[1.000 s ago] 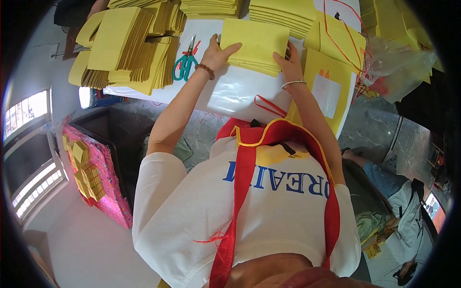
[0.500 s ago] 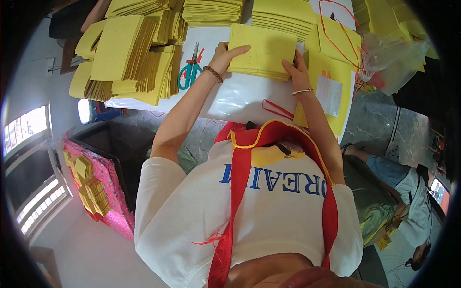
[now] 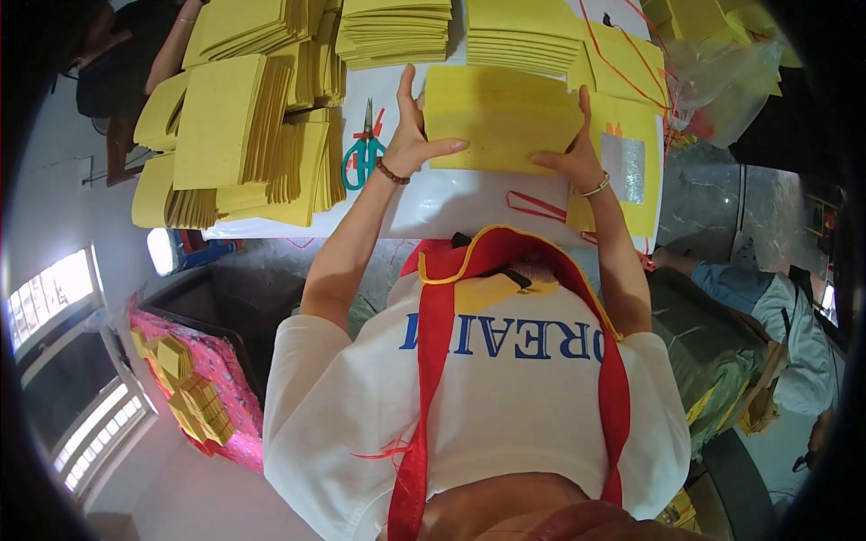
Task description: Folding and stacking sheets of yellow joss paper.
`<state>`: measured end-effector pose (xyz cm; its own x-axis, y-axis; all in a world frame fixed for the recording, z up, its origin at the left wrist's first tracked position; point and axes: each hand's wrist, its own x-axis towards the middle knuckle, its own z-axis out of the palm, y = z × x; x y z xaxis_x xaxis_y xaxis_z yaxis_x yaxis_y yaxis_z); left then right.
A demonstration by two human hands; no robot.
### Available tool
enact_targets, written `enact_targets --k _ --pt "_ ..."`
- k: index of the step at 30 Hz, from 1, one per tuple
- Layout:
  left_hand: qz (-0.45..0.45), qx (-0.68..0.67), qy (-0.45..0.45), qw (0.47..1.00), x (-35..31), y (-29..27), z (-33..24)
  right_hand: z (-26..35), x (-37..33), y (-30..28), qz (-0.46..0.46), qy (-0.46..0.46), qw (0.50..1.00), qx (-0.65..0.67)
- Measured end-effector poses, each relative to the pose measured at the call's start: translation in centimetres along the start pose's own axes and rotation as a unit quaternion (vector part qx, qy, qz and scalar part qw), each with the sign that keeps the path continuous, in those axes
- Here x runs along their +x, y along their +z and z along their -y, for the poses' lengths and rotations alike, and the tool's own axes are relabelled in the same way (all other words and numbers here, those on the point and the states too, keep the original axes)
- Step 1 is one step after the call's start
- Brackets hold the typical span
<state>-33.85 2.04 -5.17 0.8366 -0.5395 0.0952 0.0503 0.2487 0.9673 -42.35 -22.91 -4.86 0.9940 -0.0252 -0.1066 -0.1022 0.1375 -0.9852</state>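
A stack of yellow paper sheets [image 3: 502, 115] is held up over the white-covered table in front of me. My left hand [image 3: 413, 137] grips its left edge, thumb across the near face and fingers stretched along the side. At the right edge my right hand [image 3: 578, 155] clasps the stack the same way, thumb at its lower corner. Some of the fingertips are hidden by the paper. Teal-handled scissors [image 3: 363, 159] lie beside my left wrist, on bits of red string. A loop of red tie [image 3: 536, 206] rests on the table between my forearms.
Several piles of yellow paper [image 3: 221, 122] fill the table's left side, with more piles [image 3: 523, 36] along the back. On the right are a yellow sheet [image 3: 622, 117] with a silvery patch, and a clear plastic bag [image 3: 726, 86]. Another person's arm [image 3: 171, 59] shows at far left.
Both hands have shifted their hold on the stack. Its near face is now tilted toward me, and the layered lower edge no longer shows. The view has moved slightly.
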Motion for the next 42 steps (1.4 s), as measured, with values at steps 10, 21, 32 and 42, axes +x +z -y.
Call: enact_targets --k 10,21,32,42 --pt "0.078 0.329 0.030 0.940 0.5 -2.3 3.9 -3.0 0.1 1.3 -0.031 -0.042 0.990 -0.134" --pt "0.123 -0.223 -0.045 0.966 0.3 -0.5 -5.2 -2.0 -1.5 2.4 -0.057 0.118 0.860 0.494" --pt "-0.020 0.004 0.039 0.999 1.5 7.6 -8.4 -3.0 0.4 2.2 0.173 -0.008 0.710 0.683" --pt "-0.095 0.118 0.054 0.987 2.3 11.0 -7.3 0.4 -2.2 0.6 0.095 0.066 0.769 0.629"
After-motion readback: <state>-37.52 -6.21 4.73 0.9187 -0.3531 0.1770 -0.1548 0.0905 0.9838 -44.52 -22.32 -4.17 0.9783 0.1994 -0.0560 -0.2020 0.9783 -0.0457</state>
